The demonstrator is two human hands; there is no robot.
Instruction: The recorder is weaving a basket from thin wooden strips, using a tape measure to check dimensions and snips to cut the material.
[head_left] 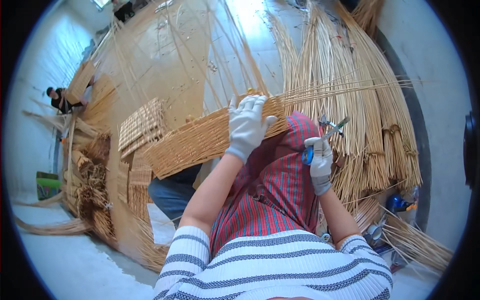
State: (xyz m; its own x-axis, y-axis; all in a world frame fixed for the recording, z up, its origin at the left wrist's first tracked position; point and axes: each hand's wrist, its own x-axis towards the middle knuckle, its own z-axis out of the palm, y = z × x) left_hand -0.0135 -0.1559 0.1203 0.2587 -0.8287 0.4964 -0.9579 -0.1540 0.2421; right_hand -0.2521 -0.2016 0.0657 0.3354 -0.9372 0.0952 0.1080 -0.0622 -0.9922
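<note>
A long panel of woven straw [195,142] lies slanted across my lap, with loose straw ends trailing from its right end. My left hand [248,125], in a white glove, rests flat on the panel near that end, fingers stretched and thumb apart. To the right of the panel, my gloved right hand [321,162] is closed around a blue-handled tool [308,155]. A flat pale blade seems to point up and away from this hand; the tool's exact kind is unclear. A red checked cloth [280,190] covers my lap beneath the panel.
Bundles of long straw [370,110] stretch along the right side. Smaller woven pieces [142,125] and stacked straw bundles [95,185] sit at the left. A blue object [397,202] lies at the lower right. Another person [65,100] sits at the far left.
</note>
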